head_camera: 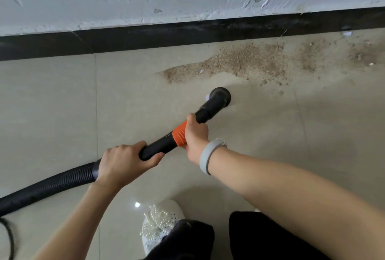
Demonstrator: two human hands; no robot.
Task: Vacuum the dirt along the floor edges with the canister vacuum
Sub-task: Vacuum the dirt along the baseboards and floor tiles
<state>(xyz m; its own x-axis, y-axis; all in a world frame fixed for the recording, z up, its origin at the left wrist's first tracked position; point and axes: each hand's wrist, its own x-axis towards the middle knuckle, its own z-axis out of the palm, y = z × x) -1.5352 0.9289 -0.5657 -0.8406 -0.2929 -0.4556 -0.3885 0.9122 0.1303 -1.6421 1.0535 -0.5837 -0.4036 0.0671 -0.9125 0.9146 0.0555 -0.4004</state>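
White shoe (160, 222) at bottom. Left hand (125, 161) wraps the black wand (158, 145) where the ribbed hose (52, 186) joins. Right hand (195, 134) clamps the orange collar (180, 134). Round nozzle (220, 97) on tile, just short of the dirt (229, 63) by the dark baseboard (187, 34).

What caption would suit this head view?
Both hands grip the wand, nozzle just short of the dirt.

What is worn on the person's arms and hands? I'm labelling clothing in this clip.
Both forearms are bare, with no sleeves in view and no gloves. The left hand wears nothing visible. The right hand has a pale grey band around its wrist, smooth and rounded, like a fitness tracker strap.
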